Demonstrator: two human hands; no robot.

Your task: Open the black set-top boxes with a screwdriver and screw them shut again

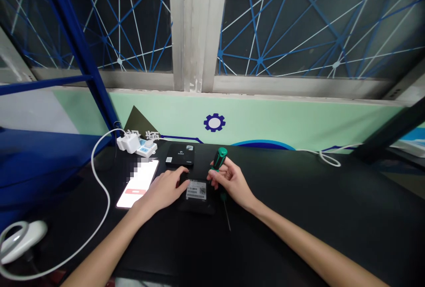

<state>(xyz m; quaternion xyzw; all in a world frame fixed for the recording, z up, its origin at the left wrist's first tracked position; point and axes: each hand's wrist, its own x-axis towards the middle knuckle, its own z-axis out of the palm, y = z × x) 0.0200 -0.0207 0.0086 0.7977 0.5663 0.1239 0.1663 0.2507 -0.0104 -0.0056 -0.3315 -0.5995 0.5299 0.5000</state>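
Observation:
My right hand [234, 183] is closed around the black-and-green handle of a screwdriver [220, 157], which stands upright with its green end on top. Its tip is hidden behind my fingers, beside the right far corner of a flat black box [197, 207]. A white label [196, 190] with printed codes covers part of the box's top. My left hand [169, 185] grips the box's far left corner, thumb on the edge and forefinger beyond it. Just right of the box lies a second thin tool [227, 214] with a green end and slim metal shaft.
Behind the box sits another black box [180, 155] with a small sticker. A lit phone [139, 183] lies left of my left hand. A white power strip [146, 147] with a plug and cable [106, 189] is at the back left. A white device [25, 240] stands at the left edge.

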